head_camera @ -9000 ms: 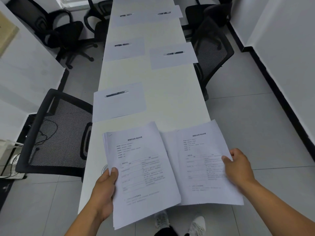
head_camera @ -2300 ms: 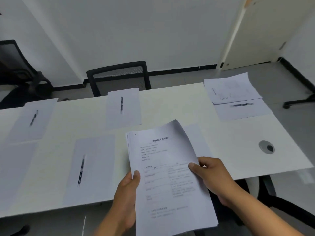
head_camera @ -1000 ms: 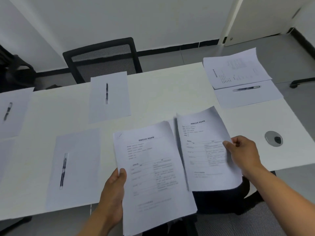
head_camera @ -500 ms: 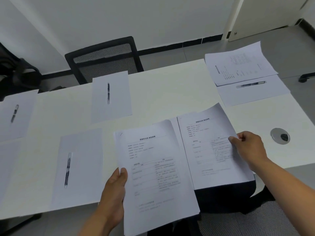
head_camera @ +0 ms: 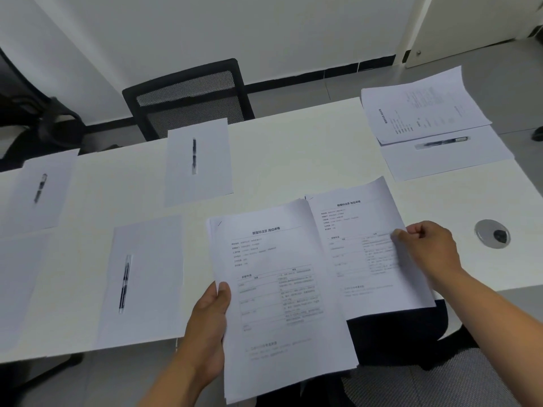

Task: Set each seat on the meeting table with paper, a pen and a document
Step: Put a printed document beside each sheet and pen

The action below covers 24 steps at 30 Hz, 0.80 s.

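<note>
- My left hand (head_camera: 210, 324) grips the stack of documents (head_camera: 282, 295) by its left edge, thumb on top of the front page, holding it over the near edge of the white table (head_camera: 293, 154).
- My right hand (head_camera: 432, 248) pinches a single document (head_camera: 361, 254) at its right edge, fingers curled around the paper; the sheet lies just right of the stack, its left edge tucked under the stack's right side, low over the table near the edge.
- Left of the stack, a blank sheet (head_camera: 147, 277) lies on the table with a pen (head_camera: 125, 283) lying lengthwise on it.
- Across the table, a second sheet (head_camera: 199, 163) carries its own pen (head_camera: 194, 155), in front of a black mesh chair (head_camera: 188, 95).
- At far left, a third sheet (head_camera: 41, 192) with a pen (head_camera: 40, 188), blurred.
- At the far right end, one seat has a printed document (head_camera: 423, 107) lying partly over a blank sheet (head_camera: 449, 157), with a pen (head_camera: 443, 141) on that sheet just below the document.
- A round cable grommet (head_camera: 492, 233) sits in the tabletop to the right of my right hand.
</note>
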### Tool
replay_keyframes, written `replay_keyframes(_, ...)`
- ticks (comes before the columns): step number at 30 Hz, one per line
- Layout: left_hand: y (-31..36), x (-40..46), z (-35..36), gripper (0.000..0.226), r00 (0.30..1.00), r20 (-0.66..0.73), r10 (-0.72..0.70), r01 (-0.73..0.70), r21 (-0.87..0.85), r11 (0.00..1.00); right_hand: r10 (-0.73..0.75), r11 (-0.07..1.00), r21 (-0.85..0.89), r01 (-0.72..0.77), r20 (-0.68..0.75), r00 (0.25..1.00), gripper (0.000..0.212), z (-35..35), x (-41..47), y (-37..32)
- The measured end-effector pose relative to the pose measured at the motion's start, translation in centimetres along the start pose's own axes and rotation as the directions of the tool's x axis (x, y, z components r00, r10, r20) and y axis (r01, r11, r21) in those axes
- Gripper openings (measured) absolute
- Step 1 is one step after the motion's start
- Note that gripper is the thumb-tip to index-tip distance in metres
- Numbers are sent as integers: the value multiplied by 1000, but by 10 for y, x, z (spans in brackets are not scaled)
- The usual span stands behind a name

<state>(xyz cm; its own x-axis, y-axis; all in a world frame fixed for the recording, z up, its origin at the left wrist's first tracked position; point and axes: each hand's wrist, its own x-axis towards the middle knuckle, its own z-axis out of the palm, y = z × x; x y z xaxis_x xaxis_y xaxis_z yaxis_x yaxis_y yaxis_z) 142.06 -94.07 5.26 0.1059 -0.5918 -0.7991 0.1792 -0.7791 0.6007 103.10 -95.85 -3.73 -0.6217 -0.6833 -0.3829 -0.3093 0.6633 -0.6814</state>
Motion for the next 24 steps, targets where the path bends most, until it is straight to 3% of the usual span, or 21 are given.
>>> replay_keyframes(7, 2, -10, 3, 30, 1000, 12, 23, -23, 9, 1000, -133, 990, -60, 131, -29, 991, 27, -5, -29, -12)
replay_keyframes(10, 5, -18, 3, 31, 999, 24, 32, -32, -11, 999, -156, 984, 108, 144, 113, 981, 12, 1, -67, -26)
replay_keyframes(15, 10, -32, -3, 32, 998, 31, 57, -56, -33, 998, -158, 968, 245, 62, 394, 905, 26, 26, -125, -51)
replay_keyframes(24, 13, -47, -32, 35, 996, 15, 92, -91, -48, 995, -174, 957, 289, 17, 526, 832, 41, 47, -148, -81)
